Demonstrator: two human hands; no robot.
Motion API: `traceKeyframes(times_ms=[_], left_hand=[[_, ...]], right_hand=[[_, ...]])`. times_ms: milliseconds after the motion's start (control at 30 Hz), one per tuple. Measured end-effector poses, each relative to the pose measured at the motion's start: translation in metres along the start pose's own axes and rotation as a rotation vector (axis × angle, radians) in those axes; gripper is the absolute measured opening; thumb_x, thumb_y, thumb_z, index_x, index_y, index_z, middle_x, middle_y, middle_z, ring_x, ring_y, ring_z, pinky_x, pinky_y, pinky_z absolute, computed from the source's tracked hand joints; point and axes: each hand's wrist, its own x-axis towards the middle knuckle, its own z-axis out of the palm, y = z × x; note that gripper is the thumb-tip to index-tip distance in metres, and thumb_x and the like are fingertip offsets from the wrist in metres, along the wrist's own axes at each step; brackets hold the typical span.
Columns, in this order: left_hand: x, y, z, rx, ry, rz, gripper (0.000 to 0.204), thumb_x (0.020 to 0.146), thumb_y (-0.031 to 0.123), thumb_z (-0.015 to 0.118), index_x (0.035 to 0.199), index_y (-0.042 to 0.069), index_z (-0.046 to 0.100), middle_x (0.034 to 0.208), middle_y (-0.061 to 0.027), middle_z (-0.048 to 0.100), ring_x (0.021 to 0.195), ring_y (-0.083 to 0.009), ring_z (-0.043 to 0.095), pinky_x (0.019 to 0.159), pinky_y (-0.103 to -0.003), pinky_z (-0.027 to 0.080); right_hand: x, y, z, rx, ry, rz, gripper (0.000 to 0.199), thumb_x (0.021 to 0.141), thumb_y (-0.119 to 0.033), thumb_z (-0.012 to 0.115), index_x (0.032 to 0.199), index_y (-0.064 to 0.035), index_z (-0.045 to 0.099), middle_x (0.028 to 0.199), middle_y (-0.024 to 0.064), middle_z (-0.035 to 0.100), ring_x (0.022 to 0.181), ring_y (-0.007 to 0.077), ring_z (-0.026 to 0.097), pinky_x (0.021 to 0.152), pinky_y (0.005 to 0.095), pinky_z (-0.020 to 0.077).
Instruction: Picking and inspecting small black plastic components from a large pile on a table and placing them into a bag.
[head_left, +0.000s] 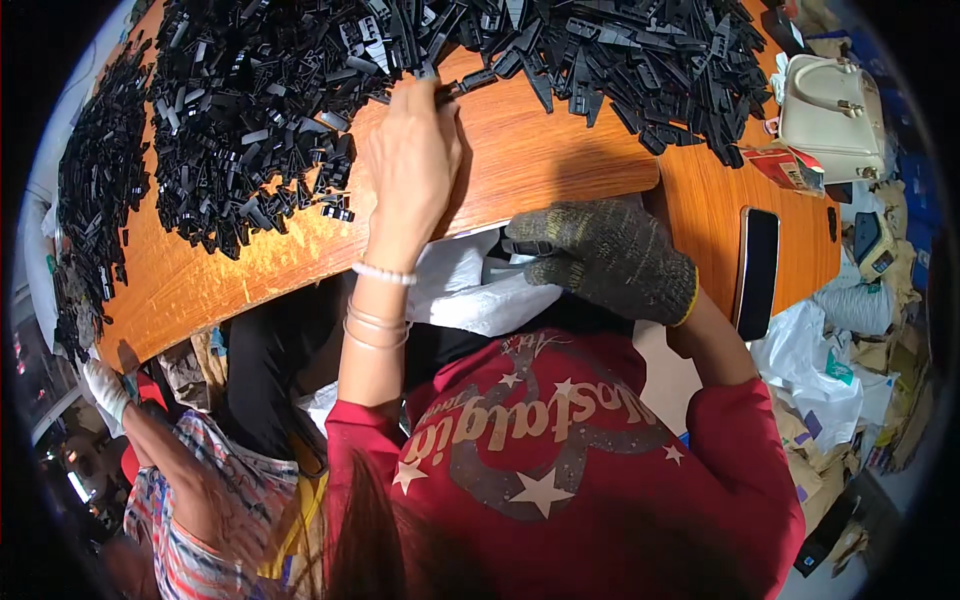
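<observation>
My bare left hand (pixel 415 150) reaches across the table to the near edge of a heap of long black plastic parts (pixel 620 60). Its fingers are closed on a black plastic part at the heap's edge, mostly hidden by the hand. My right hand (pixel 615 260) wears a dark knitted glove with a yellow cuff. Between its thumb and fingers it grips a small black plastic part (pixel 530 247), just off the table's front edge. Beneath that hand, a white plastic bag (pixel 490 300) lies open at my lap.
More small black parts (pixel 240 130) lie heaped at the left of the wooden table (pixel 290 270). On the right are a phone (pixel 758 270) and a cream handbag (pixel 832 115). Another person's white-gloved hand (pixel 105 390) is at the table's left corner. Plastic bags (pixel 820 365) lie at right.
</observation>
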Motion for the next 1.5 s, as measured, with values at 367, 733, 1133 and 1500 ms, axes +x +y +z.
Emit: traceKeyframes(times_ms=[367, 733, 1133, 1500], left_hand=[[-0.042, 0.026, -0.031, -1.218, -0.368, -0.757, 0.01, 0.084, 0.006, 0.07, 0.086, -0.001, 0.063, 0.064, 0.0038, 0.059, 0.054, -0.0003, 0.048, 0.049, -0.017, 0.037], [-0.043, 0.023, -0.042, -1.254, -0.677, -0.6, 0.009, 0.086, 0.003, 0.064, 0.094, 0.002, 0.065, 0.066, 0.0032, 0.06, 0.05, 0.0, 0.045, 0.044, -0.017, 0.032], [-0.037, 0.033, -0.038, -0.383, -0.361, 0.153, 0.018, 0.077, 0.005, 0.067, 0.094, 0.001, 0.059, 0.096, -0.0146, 0.057, 0.082, -0.0333, 0.061, 0.07, -0.04, 0.05], [-0.07, 0.004, -0.056, -0.207, 0.036, -0.009, 0.008, 0.082, -0.001, 0.067, 0.088, 0.002, 0.063, 0.083, -0.0099, 0.062, 0.069, -0.0215, 0.059, 0.06, -0.033, 0.048]], right_hand=[[0.029, 0.027, 0.019, -0.191, 0.518, -0.134, 0.042, 0.085, -0.003, 0.064, 0.127, -0.0082, 0.056, 0.114, 0.0139, 0.062, 0.105, 0.0296, 0.061, 0.09, 0.0367, 0.0497], [0.029, 0.012, 0.003, -0.362, 0.537, -0.47, 0.042, 0.087, -0.018, 0.064, 0.127, -0.0084, 0.056, 0.11, 0.0132, 0.062, 0.096, 0.0248, 0.063, 0.082, 0.0382, 0.052], [0.004, 0.028, 0.013, 0.523, 0.584, 0.165, 0.035, 0.089, -0.011, 0.065, 0.122, -0.0022, 0.06, 0.113, 0.0145, 0.067, 0.103, 0.0188, 0.066, 0.087, 0.0317, 0.0519], [-0.001, 0.027, 0.008, 0.499, 0.492, 0.161, 0.041, 0.089, -0.01, 0.064, 0.129, -0.0073, 0.057, 0.121, 0.0138, 0.064, 0.112, 0.0204, 0.062, 0.092, 0.0323, 0.0506]])
